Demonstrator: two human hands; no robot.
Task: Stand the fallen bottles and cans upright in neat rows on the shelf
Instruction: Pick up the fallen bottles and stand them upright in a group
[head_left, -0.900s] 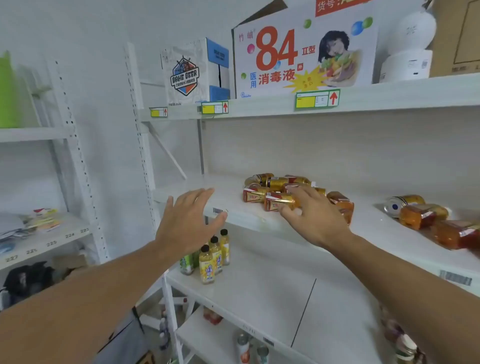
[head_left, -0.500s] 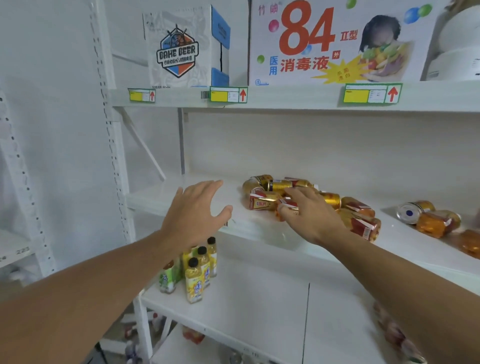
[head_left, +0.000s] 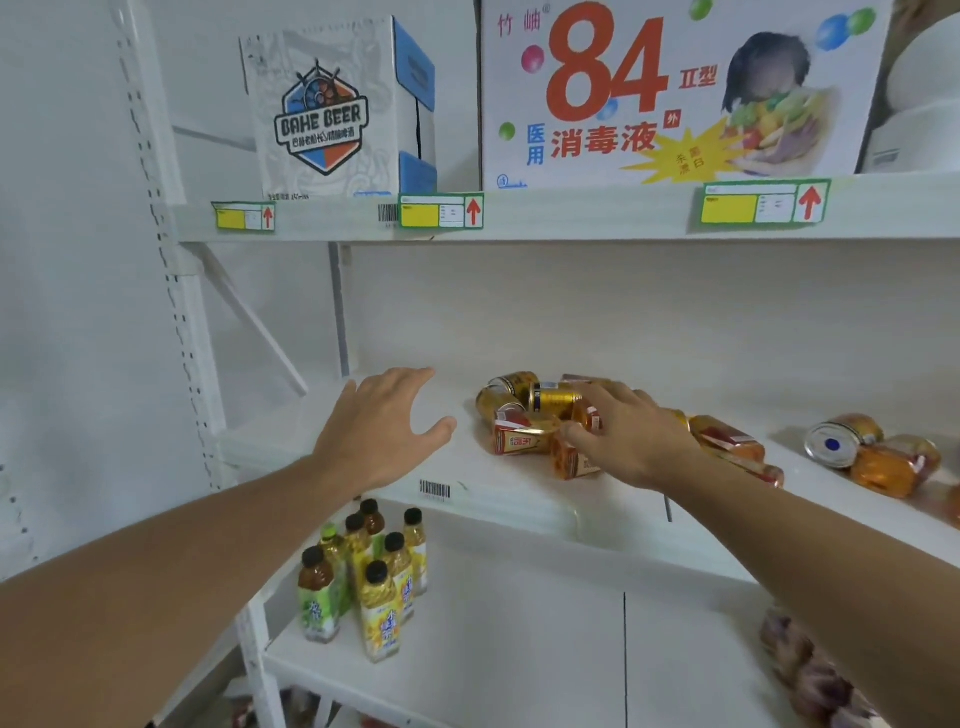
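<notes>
Far left: white perforated upright (head_left: 171, 291) of the shelving is running top to bottom, with a diagonal brace behind it.

Top shelf, left end: a white "BAHE BEER" carton (head_left: 332, 109) is standing above yellow price tags (head_left: 440, 211) on the shelf edge. To its right a large "84" disinfectant box (head_left: 675, 88) is filling the shelf toward the right end.

Middle shelf (head_left: 322, 431): left hand (head_left: 382, 431) is hovering over the bare left portion, palm down, fingers spread and relaxed, grasping nothing. Whether it is touching the board cannot be told. A barcode sticker (head_left: 435, 489) is sitting on the front edge below it.

Just right of that hand, a heap of gold and red cans (head_left: 524, 415) is lying on its sides near the middle of the shelf, cans touching one another. Right hand (head_left: 631, 436) is reaching into the heap, fingers curling over a red can (head_left: 587, 418); thumb is pressing near a can at the front. A firm grip cannot be confirmed.

Further right, red-labelled packs (head_left: 727, 439) are lying tipped behind the right wrist. Toward the right end, a jar with a silver lid (head_left: 836, 441) is lying on its side, touching an orange jar (head_left: 893, 465).

Lower shelf, left front corner: a cluster of upright tea bottles with black caps (head_left: 371, 582) is standing in short rows.
</notes>
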